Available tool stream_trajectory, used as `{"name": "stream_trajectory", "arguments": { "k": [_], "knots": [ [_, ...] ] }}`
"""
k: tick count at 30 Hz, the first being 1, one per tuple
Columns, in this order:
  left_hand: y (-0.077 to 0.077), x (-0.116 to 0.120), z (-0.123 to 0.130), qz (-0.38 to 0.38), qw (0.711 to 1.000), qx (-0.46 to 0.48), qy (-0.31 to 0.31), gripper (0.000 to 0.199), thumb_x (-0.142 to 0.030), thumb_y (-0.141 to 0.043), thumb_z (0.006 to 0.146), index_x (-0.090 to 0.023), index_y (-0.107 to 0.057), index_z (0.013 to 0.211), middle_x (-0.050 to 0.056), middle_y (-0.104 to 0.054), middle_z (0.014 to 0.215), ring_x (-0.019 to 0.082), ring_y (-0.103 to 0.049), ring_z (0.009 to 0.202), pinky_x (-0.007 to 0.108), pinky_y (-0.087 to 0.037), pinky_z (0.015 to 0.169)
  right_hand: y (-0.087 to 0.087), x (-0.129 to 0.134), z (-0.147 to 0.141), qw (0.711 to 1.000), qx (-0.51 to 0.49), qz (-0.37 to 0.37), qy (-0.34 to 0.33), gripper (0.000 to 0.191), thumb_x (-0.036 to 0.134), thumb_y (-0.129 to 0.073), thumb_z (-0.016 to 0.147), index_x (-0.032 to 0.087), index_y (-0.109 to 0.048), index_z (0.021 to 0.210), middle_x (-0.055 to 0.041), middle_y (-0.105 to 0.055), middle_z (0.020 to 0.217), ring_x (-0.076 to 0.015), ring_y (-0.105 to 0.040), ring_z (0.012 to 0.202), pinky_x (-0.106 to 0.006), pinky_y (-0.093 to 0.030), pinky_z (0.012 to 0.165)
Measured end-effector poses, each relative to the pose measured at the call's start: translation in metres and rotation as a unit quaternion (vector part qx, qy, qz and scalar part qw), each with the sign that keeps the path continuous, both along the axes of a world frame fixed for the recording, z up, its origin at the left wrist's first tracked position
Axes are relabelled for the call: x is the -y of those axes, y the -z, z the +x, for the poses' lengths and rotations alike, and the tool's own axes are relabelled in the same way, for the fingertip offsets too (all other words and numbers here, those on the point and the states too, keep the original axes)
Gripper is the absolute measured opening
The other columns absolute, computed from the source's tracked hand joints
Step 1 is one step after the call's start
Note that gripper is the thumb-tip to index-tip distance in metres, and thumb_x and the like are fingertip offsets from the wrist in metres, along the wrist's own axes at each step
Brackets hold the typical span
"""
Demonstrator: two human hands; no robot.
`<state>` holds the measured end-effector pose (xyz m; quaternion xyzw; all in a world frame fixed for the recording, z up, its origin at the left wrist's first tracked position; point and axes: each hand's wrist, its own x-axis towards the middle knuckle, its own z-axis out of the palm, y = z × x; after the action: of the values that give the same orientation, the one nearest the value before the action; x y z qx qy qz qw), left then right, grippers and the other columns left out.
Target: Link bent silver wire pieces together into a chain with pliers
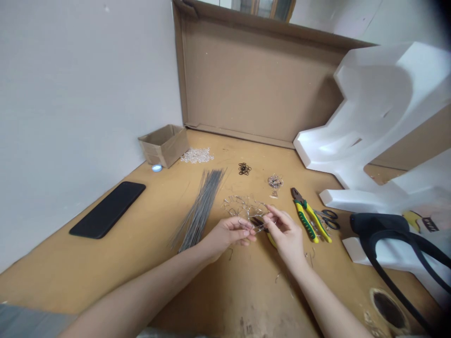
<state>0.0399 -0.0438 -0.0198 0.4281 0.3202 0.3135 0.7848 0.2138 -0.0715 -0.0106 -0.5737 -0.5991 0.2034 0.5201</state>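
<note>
My left hand [237,233] is closed, thumb against fingers, on the near left part of a bent-wire piece [246,206]. That piece is an airy tangle of thin silvery wire with loops and loose ends. My right hand [284,230] pinches its right side between thumb and fingers. Partly hidden under and behind my right hand lies a dark-jawed tool with a yellow handle [271,238]. Left of my hands rests a bundle of straight grey wires [203,209]. Beyond them are a small pile of black rings [244,169] and a heap of silvery wire bits [275,181].
Pliers with green-yellow handles [307,216] and scissors [328,218] lie at the right. A black phone [108,210], a small cardboard box [164,148] and clear beads [198,155] are at the left. White foam [369,108] and a large carton [260,80] stand behind.
</note>
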Motion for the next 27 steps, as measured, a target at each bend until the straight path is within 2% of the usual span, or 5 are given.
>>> {"name": "stream_trajectory", "arguments": {
  "k": [4,10,15,21,27],
  "knots": [
    [0.004,-0.002,0.000,0.005,1.000,-0.001,0.010,0.033,-0.031,-0.075,0.060,-0.012,-0.060,0.083,0.007,-0.067,0.088,0.019,-0.065,0.080,0.029,-0.048,0.070,-0.004,0.001,0.001,0.999,0.032,0.005,-0.040,0.028,0.022,-0.053,0.078,0.020,-0.061,0.104,-0.0054,-0.061,0.084,-0.0156,-0.058,0.072,-0.030,-0.051,0.065],
    [0.009,-0.006,-0.002,0.010,1.000,0.004,0.024,0.032,-0.028,-0.075,0.060,-0.013,-0.059,0.083,0.007,-0.066,0.093,0.019,-0.064,0.084,0.030,-0.048,0.072,-0.014,0.007,-0.001,0.990,0.097,0.032,-0.097,0.040,0.013,-0.049,0.073,0.020,-0.055,0.112,-0.0069,-0.057,0.095,-0.0168,-0.057,0.080,-0.031,-0.051,0.069],
    [0.014,-0.007,0.000,0.003,1.000,0.020,0.021,0.033,-0.027,-0.076,0.059,-0.013,-0.059,0.083,0.005,-0.067,0.087,0.017,-0.064,0.082,0.029,-0.048,0.072,-0.012,0.008,-0.004,0.988,0.137,0.029,-0.070,0.045,0.024,-0.061,0.071,0.021,-0.053,0.115,-0.0065,-0.056,0.094,-0.0174,-0.057,0.079,-0.030,-0.051,0.066],
    [0.014,-0.004,0.002,0.002,0.999,-0.001,0.038,0.034,-0.027,-0.076,0.059,-0.014,-0.059,0.084,0.005,-0.065,0.091,0.017,-0.064,0.081,0.029,-0.048,0.071,-0.008,0.006,-0.006,0.987,0.149,0.053,-0.035,0.015,0.022,-0.056,0.076,0.020,-0.061,0.090,-0.0045,-0.057,0.082,-0.0142,-0.056,0.066,-0.028,-0.050,0.061],
    [0.004,-0.009,-0.005,0.071,0.994,-0.066,0.044,0.041,-0.026,-0.074,0.061,-0.016,-0.054,0.095,0.007,-0.060,0.101,0.017,-0.058,0.090,0.031,-0.045,0.075,-0.007,0.008,-0.004,0.981,0.174,0.071,-0.043,0.020,0.021,-0.056,0.076,0.021,-0.059,0.096,-0.0056,-0.055,0.087,-0.0150,-0.056,0.070,-0.028,-0.050,0.064]
  ]
}}
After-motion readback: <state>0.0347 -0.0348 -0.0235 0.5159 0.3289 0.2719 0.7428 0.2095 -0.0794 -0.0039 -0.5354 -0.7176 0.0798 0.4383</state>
